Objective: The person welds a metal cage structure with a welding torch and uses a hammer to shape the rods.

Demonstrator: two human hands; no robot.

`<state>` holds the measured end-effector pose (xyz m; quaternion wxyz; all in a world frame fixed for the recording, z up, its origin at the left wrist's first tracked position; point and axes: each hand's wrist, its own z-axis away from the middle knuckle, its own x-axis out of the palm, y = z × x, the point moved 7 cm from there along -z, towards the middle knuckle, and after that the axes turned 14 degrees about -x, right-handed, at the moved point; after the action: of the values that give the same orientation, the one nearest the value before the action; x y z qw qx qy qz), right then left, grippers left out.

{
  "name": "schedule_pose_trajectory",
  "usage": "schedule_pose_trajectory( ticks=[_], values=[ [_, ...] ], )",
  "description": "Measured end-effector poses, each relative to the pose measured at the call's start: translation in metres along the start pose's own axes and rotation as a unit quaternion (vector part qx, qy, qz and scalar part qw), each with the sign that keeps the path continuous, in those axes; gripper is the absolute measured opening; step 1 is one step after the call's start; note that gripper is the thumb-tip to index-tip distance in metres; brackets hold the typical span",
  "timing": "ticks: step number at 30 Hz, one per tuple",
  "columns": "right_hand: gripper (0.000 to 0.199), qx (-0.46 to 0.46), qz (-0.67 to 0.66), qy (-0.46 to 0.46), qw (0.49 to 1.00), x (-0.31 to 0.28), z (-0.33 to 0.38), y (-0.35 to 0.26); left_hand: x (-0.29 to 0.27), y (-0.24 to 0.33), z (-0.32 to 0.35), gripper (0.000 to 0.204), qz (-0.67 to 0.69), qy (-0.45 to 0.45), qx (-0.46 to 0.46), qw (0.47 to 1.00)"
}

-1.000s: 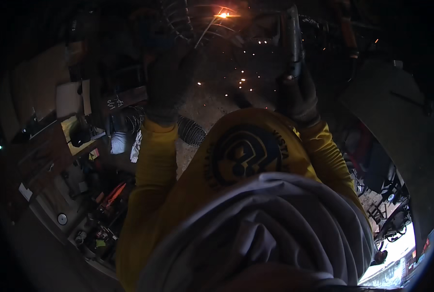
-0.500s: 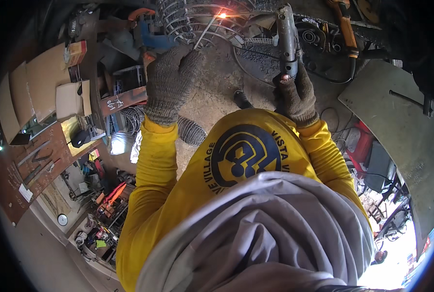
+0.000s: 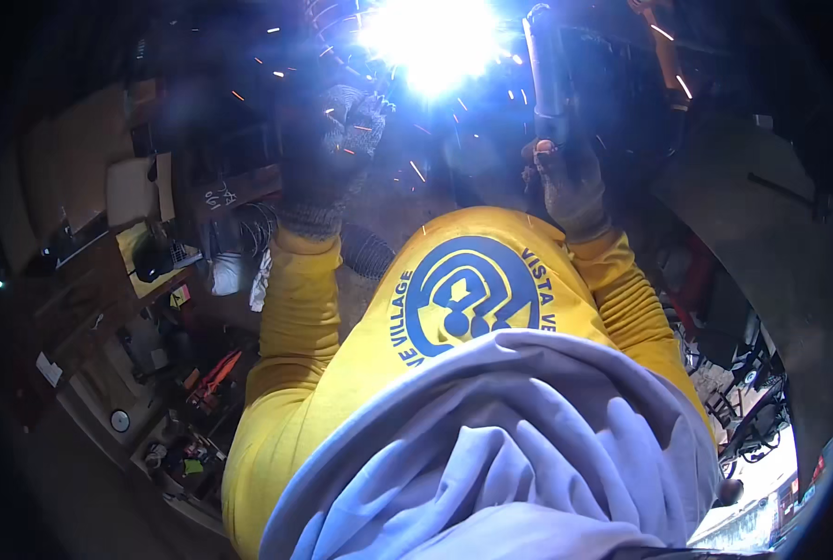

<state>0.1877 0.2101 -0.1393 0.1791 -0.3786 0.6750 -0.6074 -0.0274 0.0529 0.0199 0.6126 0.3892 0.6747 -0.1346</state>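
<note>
The workshop is dim around its edges, and a white-blue glare (image 3: 435, 42) fills the top middle, with orange sparks (image 3: 417, 172) scattered below it over the floor (image 3: 393, 213). The right hand (image 3: 572, 191), gloved with the thumb tip bare, has its fingers closed round the lower end of a grey tool (image 3: 549, 79), which points up just right of the glare. The left hand (image 3: 332, 154), also gloved, is near the lower left of the glare, partly lit and partly in deep shadow; I cannot tell whether its fingers are holding anything. Just above it, a few rings of a wire cage (image 3: 328, 33) show at the glare's left edge.

Behind the hands come yellow sleeves (image 3: 295, 299) and a yellow shirt (image 3: 566, 313) with a blue emblem; a pale cloth (image 3: 529, 439) drapes in folds below it. A wire coil (image 3: 365, 252) lies between left sleeve and shirt. Farther out are an orange tool (image 3: 662, 47) at upper right, a broad sheet (image 3: 743, 224) at right and cartons (image 3: 80, 154) at left.
</note>
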Motion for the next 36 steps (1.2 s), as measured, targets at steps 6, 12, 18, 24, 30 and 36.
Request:
schedule_pose_trajectory(
  ticks=[6, 12, 18, 24, 30, 36],
  values=[
    [0.036, 0.052, -0.090, 0.023, 0.994, 0.006, -0.004, -0.018, 0.014, -0.021, 0.002, 0.036, -0.007, 0.049, 0.091, 0.995],
    [0.034, -0.040, 0.074, 0.006, 0.996, -0.013, 0.004, -0.001, 0.009, -0.005, 0.000, 0.023, 0.076, 0.029, 0.101, 0.992],
    [0.042, -0.006, 0.055, 0.013, 0.998, -0.006, 0.007, 0.007, 0.006, 0.007, -0.008, 0.013, 0.139, -0.029, 0.026, 0.990],
    [0.068, 0.026, 0.029, -0.011, 0.999, 0.006, -0.006, -0.022, 0.006, 0.004, -0.008, 0.016, 0.145, -0.050, -0.001, 0.988],
    [0.060, 0.049, 0.038, 0.014, 0.998, 0.007, -0.003, -0.018, 0.006, 0.004, -0.009, 0.019, 0.111, -0.035, 0.035, 0.993],
    [0.064, 0.055, 0.018, -0.003, 0.998, 0.012, -0.006, -0.015, 0.024, -0.041, 0.000, 0.025, 0.214, -0.019, 0.003, 0.977]
  ],
)
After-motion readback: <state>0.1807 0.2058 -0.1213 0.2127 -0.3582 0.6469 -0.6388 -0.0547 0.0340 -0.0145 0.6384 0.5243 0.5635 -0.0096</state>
